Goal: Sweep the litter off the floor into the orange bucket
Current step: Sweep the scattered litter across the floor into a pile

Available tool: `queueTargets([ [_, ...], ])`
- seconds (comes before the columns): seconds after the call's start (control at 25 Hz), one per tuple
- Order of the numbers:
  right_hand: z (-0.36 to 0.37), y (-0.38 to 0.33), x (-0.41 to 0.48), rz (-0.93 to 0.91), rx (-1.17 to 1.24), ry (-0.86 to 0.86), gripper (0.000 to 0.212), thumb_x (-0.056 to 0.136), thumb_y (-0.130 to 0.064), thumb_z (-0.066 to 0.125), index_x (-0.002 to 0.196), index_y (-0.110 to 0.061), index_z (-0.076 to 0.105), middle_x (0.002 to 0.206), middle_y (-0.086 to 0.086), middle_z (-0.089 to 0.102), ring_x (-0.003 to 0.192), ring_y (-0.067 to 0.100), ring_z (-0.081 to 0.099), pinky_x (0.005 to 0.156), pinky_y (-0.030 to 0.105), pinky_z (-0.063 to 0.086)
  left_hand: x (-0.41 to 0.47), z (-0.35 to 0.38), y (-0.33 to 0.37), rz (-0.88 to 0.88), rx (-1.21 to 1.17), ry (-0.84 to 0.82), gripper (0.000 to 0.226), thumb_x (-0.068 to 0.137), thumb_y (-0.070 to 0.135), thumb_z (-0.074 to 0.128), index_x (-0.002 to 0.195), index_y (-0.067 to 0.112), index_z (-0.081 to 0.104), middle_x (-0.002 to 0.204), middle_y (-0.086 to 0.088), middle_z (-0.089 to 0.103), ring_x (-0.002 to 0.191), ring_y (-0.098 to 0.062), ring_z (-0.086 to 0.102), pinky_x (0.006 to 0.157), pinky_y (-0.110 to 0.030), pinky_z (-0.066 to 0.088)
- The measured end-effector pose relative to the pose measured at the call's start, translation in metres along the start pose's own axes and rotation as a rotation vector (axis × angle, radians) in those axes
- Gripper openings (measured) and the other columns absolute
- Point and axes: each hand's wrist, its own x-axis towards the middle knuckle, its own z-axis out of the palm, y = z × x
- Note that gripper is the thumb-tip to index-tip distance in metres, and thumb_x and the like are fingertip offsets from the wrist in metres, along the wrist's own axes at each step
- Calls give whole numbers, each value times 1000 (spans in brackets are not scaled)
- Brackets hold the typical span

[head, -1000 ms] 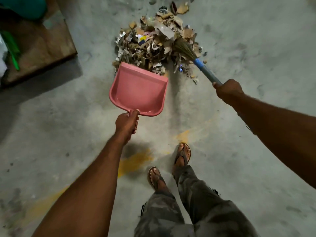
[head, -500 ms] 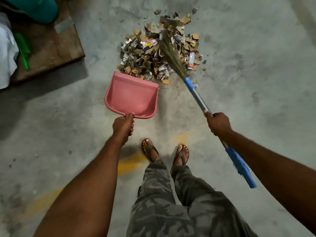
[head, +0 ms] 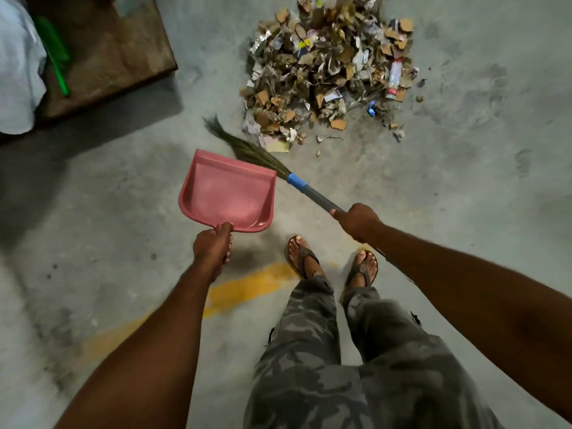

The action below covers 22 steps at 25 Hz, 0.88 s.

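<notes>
left hand (head: 213, 247): fingers and thumb curled tight round the short handle of a pink dustpan (head: 227, 195), thumb lying along the top of the handle. the pan's open mouth faces away from the person, towards the litter pile (head: 328, 66), and stands apart from it. whether the pan rests on the concrete floor (head: 464, 181) cannot be told.

right hand (head: 356, 222): closed in a fist round the grey shaft of a grass broom (head: 312, 195), just below its blue-taped collar. the bristles (head: 247, 150) slant up and to the left past the far right corner of the pan, between pan and pile, near the pile's near edge.

the pile consists of torn cardboard, paper scraps and foil, with a small plastic bottle (head: 394, 78) on its right side. a yellow painted line (head: 247, 287) crosses the floor just before the feet in flip-flops (head: 305, 258). upper left: a brown wooden board (head: 117, 51) bearing a green object (head: 55, 57) and pale cloth (head: 17, 66).
</notes>
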Motion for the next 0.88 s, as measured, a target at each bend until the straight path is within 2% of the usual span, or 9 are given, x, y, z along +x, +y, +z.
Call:
queueTargets([
  [0.12,-5,-20,24,158,173,53,56,99,-56,56,94,-1,65,65,10,60,44,21,54,40,25,43,19,-5,7,34,36,-50,33,91,35,67,68,12,63,51,0,55,41,-16,47,43,-23,36],
  [0.32,-46,-23,32,199,427,256,59,98,-54,58,102,3,66,71,14,63,48,25,56,44,30,47,21,14,45,79,27,-128,35,90,39,68,70,11,65,50,0,56,40,-16,46,44,-23,36],
  [0.48,-75,-7,16,205,441,367,63,95,-60,59,104,2,67,83,17,70,51,26,58,43,28,44,3,33,83,133,10,-154,34,92,38,68,72,11,65,53,0,56,40,-14,46,43,-22,36],
  [0.76,-97,32,-39,130,443,408,68,94,-62,57,91,5,69,66,15,66,46,28,60,49,34,53,-52,30,97,193,-51,-110,35,91,41,68,75,10,67,56,-1,59,45,-15,50,48,-25,40],
  [0.88,-98,50,-69,90,395,391,69,93,-66,56,87,2,68,70,17,70,50,30,64,57,42,60,-79,25,85,194,-97,-70,36,92,41,68,74,10,67,57,-1,60,46,-14,50,47,-24,40],
])
